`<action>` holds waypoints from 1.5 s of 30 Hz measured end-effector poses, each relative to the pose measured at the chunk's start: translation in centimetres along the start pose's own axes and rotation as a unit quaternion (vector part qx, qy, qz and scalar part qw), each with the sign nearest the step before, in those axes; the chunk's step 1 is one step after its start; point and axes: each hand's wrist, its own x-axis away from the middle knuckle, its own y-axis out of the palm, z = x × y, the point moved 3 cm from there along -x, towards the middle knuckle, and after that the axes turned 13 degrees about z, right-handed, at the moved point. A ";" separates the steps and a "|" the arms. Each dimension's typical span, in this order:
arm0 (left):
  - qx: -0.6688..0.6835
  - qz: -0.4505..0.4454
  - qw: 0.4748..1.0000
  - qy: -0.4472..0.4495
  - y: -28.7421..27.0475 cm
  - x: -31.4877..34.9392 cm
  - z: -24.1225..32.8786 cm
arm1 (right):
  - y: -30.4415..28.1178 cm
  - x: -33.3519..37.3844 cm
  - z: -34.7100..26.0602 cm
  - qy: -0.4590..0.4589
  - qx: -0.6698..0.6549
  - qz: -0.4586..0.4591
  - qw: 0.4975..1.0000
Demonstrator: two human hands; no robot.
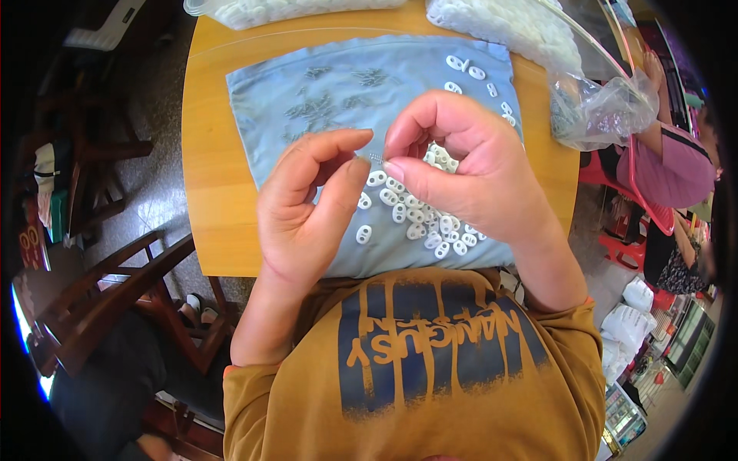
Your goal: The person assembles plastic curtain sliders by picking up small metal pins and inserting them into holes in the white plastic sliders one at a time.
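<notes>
My right hand pinches a small metal coil spring between thumb and forefinger. Facing it, my left hand is curled with a gap between thumb and forefinger, the tips just left of the spring; nothing shows in it. Both hands are above a blue cloth. Under my right hand lies a heap of white oval two-holed plastic pieces, like cord locks, partly hidden by it. Farther off on the cloth are several small piles of springs.
A clear tub of white pieces and a large bag of them stand at the table's far edge. A crumpled clear plastic bag hangs at the right. A wooden chair is at the left; people sit on both sides.
</notes>
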 end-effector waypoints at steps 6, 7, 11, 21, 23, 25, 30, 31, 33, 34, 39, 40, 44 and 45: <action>0.040 -0.056 0.997 -0.025 0.2 0.2 0.2 | -0.2 0.3 -0.3 -0.031 0.032 -0.010 0.999; 0.026 -0.060 0.998 -0.006 0.1 0.2 0.1 | -0.1 0.4 -0.3 -0.041 0.056 -0.017 0.997; -0.001 -0.061 0.998 0.011 0.3 0.1 0.2 | 0.1 0.6 -0.3 -0.081 0.071 0.009 0.994; 0.133 0.070 0.984 -0.099 -0.5 0.0 -0.8 | -0.1 -0.9 1.5 -0.182 0.158 0.048 0.969; 0.132 0.058 0.984 -0.108 -0.5 0.2 -0.9 | -0.3 -2.0 2.8 -0.204 0.185 0.060 0.959; 0.131 0.045 0.983 -0.118 -0.3 0.5 -1.0 | -0.4 -3.2 4.7 -0.193 0.257 0.068 0.945; 0.083 0.058 0.990 -0.102 -0.6 1.4 -1.5 | -1.5 -1.3 3.8 -0.257 0.294 0.116 0.913; 0.084 0.057 0.990 -0.100 -0.5 1.6 -1.6 | -2.1 -0.7 3.2 -0.244 0.301 0.131 0.912; 0.021 0.067 0.995 -0.070 -0.6 2.1 -1.9 | -2.5 1.3 2.8 -0.114 0.196 0.112 0.967; 0.020 0.063 0.995 -0.071 -0.4 2.2 -2.1 | -2.5 2.4 3.1 0.020 0.084 0.091 0.992; -0.042 -0.006 0.998 0.036 2.4 2.7 -1.0 | -1.7 5.1 2.7 0.165 -0.151 0.049 0.973; -0.037 -0.018 0.998 0.045 2.8 2.7 -0.9 | -2.0 5.1 2.4 0.164 -0.154 0.052 0.973; -0.097 -0.048 0.987 0.119 3.8 2.6 -0.5 | -2.8 5.5 2.7 0.224 -0.248 0.039 0.942; -0.105 -0.045 0.977 0.177 4.2 2.6 -0.5 | -2.9 5.6 2.9 0.232 -0.273 0.043 0.933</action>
